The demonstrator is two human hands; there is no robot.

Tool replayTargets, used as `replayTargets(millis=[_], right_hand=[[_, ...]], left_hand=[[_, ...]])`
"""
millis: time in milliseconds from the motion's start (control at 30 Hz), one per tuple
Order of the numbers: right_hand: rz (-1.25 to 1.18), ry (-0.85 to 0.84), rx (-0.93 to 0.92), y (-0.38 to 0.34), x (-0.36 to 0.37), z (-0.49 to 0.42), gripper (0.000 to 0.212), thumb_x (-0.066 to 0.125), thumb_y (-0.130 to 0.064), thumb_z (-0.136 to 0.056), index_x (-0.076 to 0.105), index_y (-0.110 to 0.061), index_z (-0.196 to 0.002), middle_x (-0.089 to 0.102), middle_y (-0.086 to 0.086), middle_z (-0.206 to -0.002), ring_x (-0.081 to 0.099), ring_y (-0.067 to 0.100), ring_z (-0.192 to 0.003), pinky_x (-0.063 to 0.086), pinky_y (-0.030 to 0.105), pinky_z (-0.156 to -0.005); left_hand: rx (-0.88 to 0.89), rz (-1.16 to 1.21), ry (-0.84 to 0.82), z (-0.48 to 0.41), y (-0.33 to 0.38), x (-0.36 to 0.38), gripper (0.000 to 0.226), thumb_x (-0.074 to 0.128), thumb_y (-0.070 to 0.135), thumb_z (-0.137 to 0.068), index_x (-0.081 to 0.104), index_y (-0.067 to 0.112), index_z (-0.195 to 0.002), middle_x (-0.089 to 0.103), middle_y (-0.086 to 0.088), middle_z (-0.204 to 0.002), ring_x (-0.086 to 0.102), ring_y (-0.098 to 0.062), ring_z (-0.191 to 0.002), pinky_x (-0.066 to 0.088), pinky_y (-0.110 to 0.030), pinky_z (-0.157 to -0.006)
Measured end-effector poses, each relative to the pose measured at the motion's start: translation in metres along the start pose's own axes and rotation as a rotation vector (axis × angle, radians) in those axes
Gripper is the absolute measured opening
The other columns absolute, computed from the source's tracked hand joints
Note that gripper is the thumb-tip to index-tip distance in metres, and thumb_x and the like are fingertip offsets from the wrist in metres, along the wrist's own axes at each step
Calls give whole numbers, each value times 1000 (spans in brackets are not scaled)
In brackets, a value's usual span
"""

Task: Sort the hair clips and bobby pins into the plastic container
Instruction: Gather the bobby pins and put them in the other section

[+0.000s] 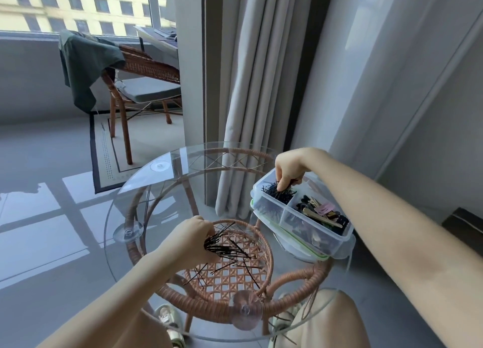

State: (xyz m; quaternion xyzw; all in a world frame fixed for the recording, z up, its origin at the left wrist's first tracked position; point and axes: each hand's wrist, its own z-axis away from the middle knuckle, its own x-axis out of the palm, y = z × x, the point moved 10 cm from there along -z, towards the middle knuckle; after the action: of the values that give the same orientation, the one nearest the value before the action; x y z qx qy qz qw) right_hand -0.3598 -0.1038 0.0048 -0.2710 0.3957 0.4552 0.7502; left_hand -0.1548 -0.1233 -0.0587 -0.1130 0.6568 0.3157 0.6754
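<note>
Head view: left hand [194, 239] and right hand [288, 171] each pinch bobby pins [227, 248], curtain [251, 86] behind container [339, 245].

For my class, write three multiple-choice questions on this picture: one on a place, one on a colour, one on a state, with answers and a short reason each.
1. Where is the plastic container? A in a drawer; B at the glass table's right edge; C on a shelf.
2. What colour are the bobby pins in the left hand? A black; B pink; C gold.
3. What is the right hand doing? A lying flat; B closing a lid; C reaching into the container.
Answers: B, it sits by the right rim; A, the bundle is black; C, its fingers are among the pins inside.
</note>
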Motion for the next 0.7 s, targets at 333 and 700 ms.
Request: replayTargets(millis=[333, 700], right_hand=[[13, 277, -13, -7, -22, 6, 27, 66, -28, -81, 71, -3, -92, 73, 15, -84, 67, 24, -72, 55, 33, -69], [-14, 742, -225, -53, 4, 118, 22, 52, -36, -89, 71, -27, -97, 71, -5, -97, 59, 19, -98, 39, 28, -73]], left_hand=[[82, -103, -70, -5, 18, 5, 21, 56, 25, -87, 67, 10, -96, 69, -5, -93, 64, -21, -86, 55, -29, -75], [93, 43, -45, -3, 10, -12, 16, 61, 20, -85, 72, 12, -93, 70, 0, -84, 56, -11, -63, 37, -9, -52]])
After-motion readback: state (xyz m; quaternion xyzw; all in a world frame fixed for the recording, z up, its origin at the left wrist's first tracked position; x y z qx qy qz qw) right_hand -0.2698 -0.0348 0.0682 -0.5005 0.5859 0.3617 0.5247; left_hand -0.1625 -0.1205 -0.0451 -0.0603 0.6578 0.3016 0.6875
